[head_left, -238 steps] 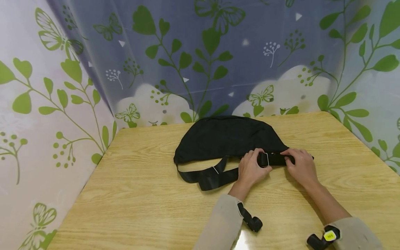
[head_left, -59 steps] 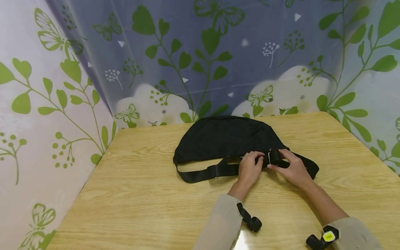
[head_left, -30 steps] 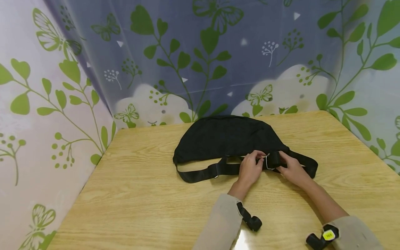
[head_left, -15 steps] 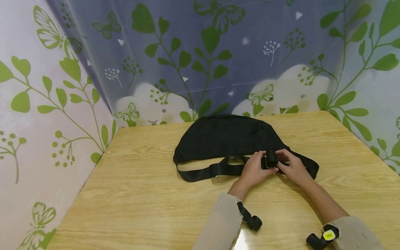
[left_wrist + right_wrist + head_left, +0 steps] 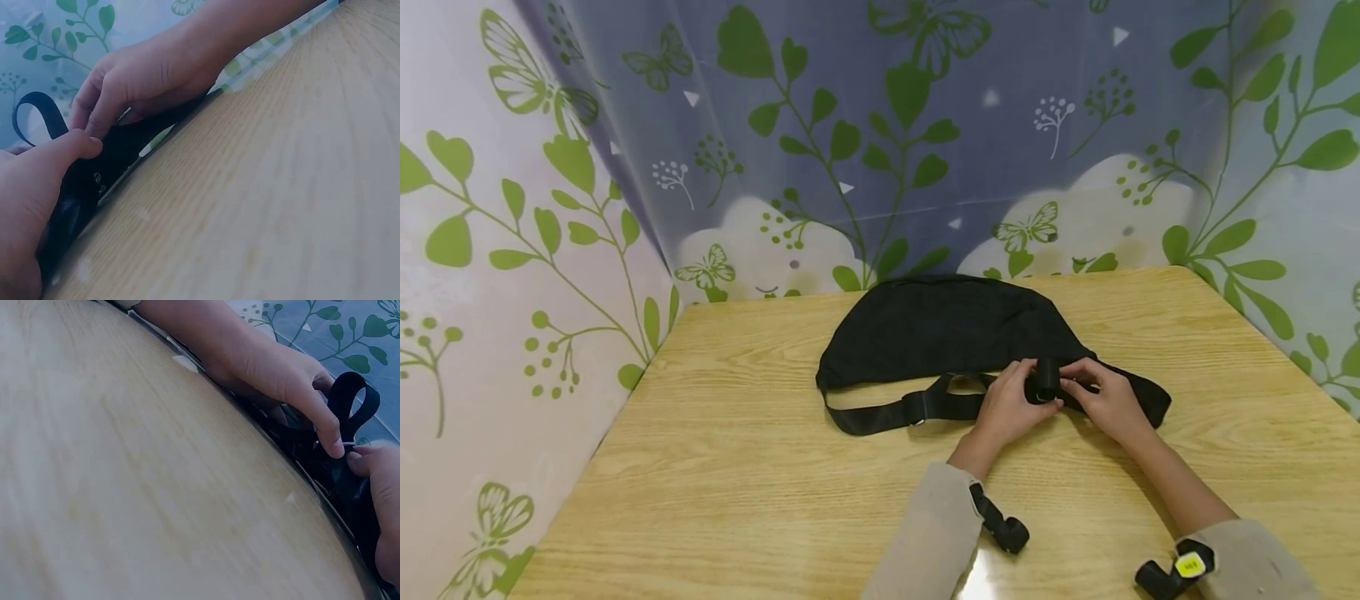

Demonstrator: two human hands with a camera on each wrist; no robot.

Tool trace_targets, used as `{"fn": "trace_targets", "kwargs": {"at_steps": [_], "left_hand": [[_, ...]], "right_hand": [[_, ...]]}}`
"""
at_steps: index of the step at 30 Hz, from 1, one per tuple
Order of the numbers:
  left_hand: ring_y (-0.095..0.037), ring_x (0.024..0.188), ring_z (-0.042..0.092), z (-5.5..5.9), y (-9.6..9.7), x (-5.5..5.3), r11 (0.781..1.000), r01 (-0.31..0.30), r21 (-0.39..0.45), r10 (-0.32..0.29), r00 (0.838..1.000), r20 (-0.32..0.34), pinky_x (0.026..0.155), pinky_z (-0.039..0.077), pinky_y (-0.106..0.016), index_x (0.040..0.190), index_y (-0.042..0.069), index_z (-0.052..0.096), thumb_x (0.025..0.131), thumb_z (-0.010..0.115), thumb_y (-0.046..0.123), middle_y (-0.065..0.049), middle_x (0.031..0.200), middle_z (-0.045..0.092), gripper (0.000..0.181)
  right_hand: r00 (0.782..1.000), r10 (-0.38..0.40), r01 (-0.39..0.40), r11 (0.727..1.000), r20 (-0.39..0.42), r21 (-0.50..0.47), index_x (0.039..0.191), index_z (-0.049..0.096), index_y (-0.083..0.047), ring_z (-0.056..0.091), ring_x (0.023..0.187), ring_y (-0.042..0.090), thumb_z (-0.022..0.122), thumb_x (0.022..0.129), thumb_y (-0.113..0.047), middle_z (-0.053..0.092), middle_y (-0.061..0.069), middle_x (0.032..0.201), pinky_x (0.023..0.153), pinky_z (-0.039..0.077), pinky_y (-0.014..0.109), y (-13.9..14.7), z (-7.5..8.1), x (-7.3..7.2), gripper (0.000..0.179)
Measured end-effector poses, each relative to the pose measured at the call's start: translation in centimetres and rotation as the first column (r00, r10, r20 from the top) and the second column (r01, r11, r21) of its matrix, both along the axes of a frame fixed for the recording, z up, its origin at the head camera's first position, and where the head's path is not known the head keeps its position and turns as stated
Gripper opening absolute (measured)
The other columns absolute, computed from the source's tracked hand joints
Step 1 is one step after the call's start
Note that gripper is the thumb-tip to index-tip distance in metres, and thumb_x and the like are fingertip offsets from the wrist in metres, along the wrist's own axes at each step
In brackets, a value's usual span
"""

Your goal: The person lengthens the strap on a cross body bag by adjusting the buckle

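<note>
A black waist bag (image 5: 947,329) lies flat at the back of the table, its black webbing strap (image 5: 872,419) running along its front. My left hand (image 5: 1007,404) pinches the strap at a metal slider (image 5: 348,444), with thumb and fingers on it. Just to the right, my right hand (image 5: 1108,400) pinches the strap close to the same slider. Between the two hands a loop of webbing (image 5: 350,394) stands up from the slider. A second slider (image 5: 917,422) sits further left on the strap. The fingertips partly hide the slider in the head view.
The wooden table (image 5: 737,500) reaches back to a patterned cloth backdrop (image 5: 820,125). Black camera mounts are strapped to both wrists, the left mount (image 5: 1003,525) hanging low over the table. To the right, a bend of strap (image 5: 1152,404) sticks out past the bag.
The webbing loop, absent at first, now stands upright and narrower than a second ago. My left hand has moved right onto the slider. A strap bend has come out at the bag's right.
</note>
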State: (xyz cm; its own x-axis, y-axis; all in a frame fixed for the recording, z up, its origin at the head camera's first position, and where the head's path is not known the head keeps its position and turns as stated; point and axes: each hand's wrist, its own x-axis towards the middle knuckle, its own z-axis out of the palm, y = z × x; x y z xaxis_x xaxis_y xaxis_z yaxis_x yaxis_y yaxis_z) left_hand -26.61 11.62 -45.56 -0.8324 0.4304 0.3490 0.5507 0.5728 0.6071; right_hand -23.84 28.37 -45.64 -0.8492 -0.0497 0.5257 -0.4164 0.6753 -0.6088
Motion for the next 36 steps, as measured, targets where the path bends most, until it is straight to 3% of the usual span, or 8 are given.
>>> {"fn": "trace_targets", "kwargs": {"at_steps": [4,10,13,31,36], "left_hand": [[-0.007,0.089,0.055,0.02,0.04,0.03,1.0,-0.022,-0.007,0.022,0.999,-0.037,0.075,0.041,-0.017,0.122,0.018,0.053,0.076,0.074,0.038,0.006,0.102,0.055,0.054],[-0.007,0.089,0.055,-0.06,0.1,0.08,0.999,-0.042,-0.034,0.04,0.997,-0.063,0.074,0.042,-0.017,0.121,0.022,0.054,0.075,0.075,0.038,0.007,0.103,0.056,0.054],[-0.007,0.088,0.055,-0.1,0.11,0.07,0.998,-0.041,-0.044,0.038,0.996,-0.076,0.074,0.042,-0.017,0.121,0.023,0.054,0.075,0.076,0.037,0.007,0.103,0.056,0.053],[-0.005,0.081,0.053,-0.23,0.06,0.05,0.999,-0.041,0.004,0.042,0.995,-0.091,0.069,0.04,-0.015,0.116,0.024,0.055,0.073,0.078,0.035,0.008,0.099,0.057,0.05],[-0.007,0.084,0.054,-0.13,0.08,0.02,0.999,-0.046,0.019,0.046,0.999,-0.027,0.07,0.042,-0.018,0.119,0.025,0.055,0.074,0.077,0.035,0.009,0.103,0.058,0.051]], "right_hand": [[1.0,-0.013,0.013,1.0,-0.013,0.018,0.091,0.062,-0.003,0.058,0.08,0.02,0.065,0.083,0.002,0.064,0.007,0.083,0.069,0.041,0.017,0.12,-0.08,-0.06,0.009],[1.0,-0.031,0.031,0.999,0.0,0.023,0.089,0.063,-0.003,0.058,0.084,0.033,0.065,0.082,0.004,0.063,0.01,0.083,0.074,0.044,0.044,0.27,-0.1,-0.1,0.01],[0.999,-0.037,0.036,0.999,0.021,0.022,0.088,0.063,-0.003,0.056,0.085,0.036,0.064,0.083,0.004,0.063,0.012,0.084,0.074,0.042,0.051,0.29,-0.03,-0.03,0.009],[0.98,-0.193,0.19,0.98,0.037,0.062,0.087,0.065,-0.003,0.056,0.079,0.033,0.064,0.082,0.004,0.063,0.014,0.082,0.068,0.04,0.048,0.57,0.06,0.07,0.008],[0.989,-0.142,0.14,0.988,0.033,0.069,0.089,0.064,-0.002,0.055,0.083,0.034,0.061,0.083,0.005,0.062,0.014,0.084,0.071,0.04,0.05,0.62,0.01,0.04,0.01]]}}
